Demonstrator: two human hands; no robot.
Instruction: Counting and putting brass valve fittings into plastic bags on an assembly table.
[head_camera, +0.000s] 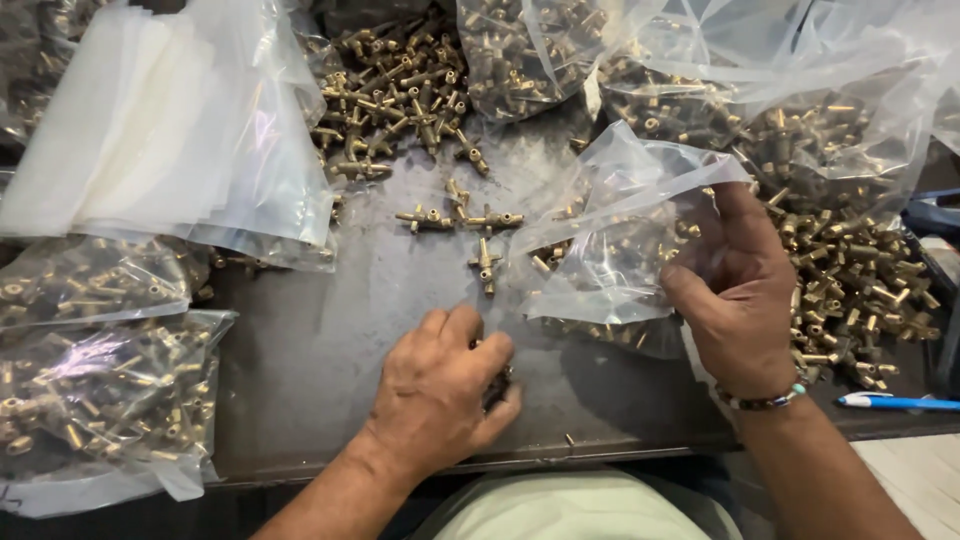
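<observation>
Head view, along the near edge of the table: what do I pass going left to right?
Filled bags of brass fittings → left hand, closed over a few fittings → clear bag held open by the right hand → loose pile of fittings → blue pen.

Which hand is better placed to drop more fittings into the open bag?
Probably the left hand: it is cupped over brass fittings on the table, beside the bag's mouth. The right hand is occupied holding the clear plastic bag open.
</observation>
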